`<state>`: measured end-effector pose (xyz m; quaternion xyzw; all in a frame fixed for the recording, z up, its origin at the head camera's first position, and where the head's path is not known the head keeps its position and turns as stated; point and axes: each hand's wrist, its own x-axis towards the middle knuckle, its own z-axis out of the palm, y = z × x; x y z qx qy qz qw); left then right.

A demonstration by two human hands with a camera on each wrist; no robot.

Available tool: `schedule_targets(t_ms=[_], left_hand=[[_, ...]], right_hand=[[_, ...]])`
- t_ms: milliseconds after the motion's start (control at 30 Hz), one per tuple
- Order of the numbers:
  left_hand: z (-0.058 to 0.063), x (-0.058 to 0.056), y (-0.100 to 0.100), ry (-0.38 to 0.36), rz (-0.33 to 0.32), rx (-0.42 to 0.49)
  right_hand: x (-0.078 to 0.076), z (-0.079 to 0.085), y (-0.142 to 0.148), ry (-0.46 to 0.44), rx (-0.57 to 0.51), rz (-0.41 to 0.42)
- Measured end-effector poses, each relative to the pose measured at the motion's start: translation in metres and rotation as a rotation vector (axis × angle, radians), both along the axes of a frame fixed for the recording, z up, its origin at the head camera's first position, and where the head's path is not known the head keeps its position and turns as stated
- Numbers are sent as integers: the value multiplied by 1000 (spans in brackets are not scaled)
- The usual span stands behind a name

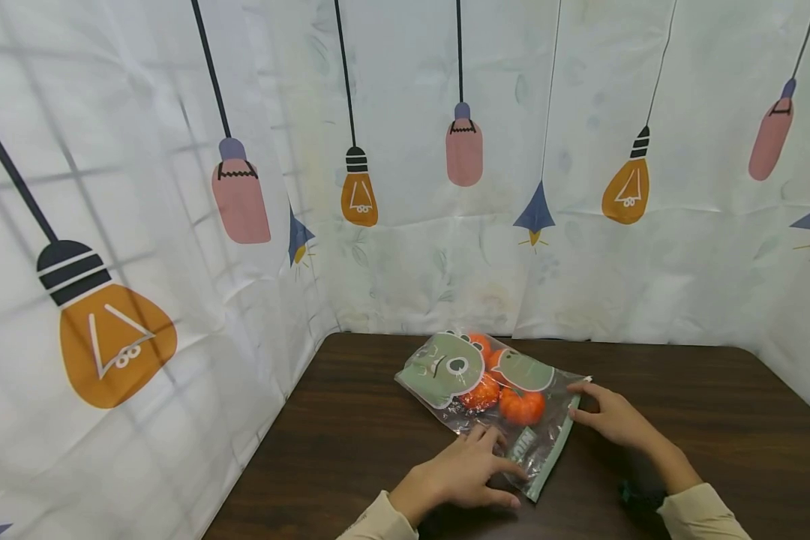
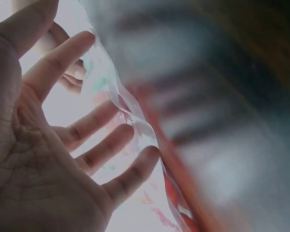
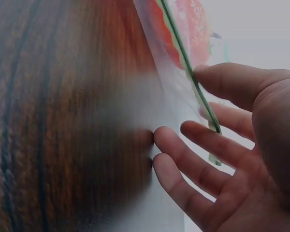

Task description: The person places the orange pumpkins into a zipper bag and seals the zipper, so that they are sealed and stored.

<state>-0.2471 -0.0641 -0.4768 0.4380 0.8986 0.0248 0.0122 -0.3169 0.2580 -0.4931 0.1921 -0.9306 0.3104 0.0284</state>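
Observation:
A clear zip bag (image 1: 547, 442) with green cartoon prints lies flat on the table, its green zip strip (image 1: 555, 454) toward the right. Several small orange pumpkins (image 1: 522, 406) show inside it. My left hand (image 1: 462, 469) rests at the bag's near edge with fingers spread; in the left wrist view its fingertips (image 2: 150, 153) are right at the plastic. At the strip's far end is my right hand (image 1: 617, 420), with thumb and forefinger apart at the bag's corner. From the right wrist, the thumb (image 3: 227, 82) overlaps the green strip and the other fingers are loosely bent.
The dark brown wooden table (image 1: 351, 420) extends around the bag. White cloth walls (image 1: 405, 277) printed with hanging lamps stand behind and to the left. A small dark green object (image 1: 626, 493) lies near the right sleeve.

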Motion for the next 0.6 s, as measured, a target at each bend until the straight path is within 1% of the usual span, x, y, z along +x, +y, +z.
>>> schedule_targets(t_ms=[133, 300, 433, 533, 600], left_hand=[[0, 4, 3, 17, 8, -27], [1, 6, 6, 20, -14, -36], [3, 6, 7, 9, -19, -25], [4, 3, 7, 9, -19, 4], [7, 0, 6, 18, -16, 32]], right_hand=[[-1, -3, 1, -1, -14, 3], [-2, -4, 3, 2, -35, -19], [-2, -2, 4, 17, -3, -76], [-3, 3, 6, 9, 22, -123], [-2, 8, 8, -3, 18, -143]])
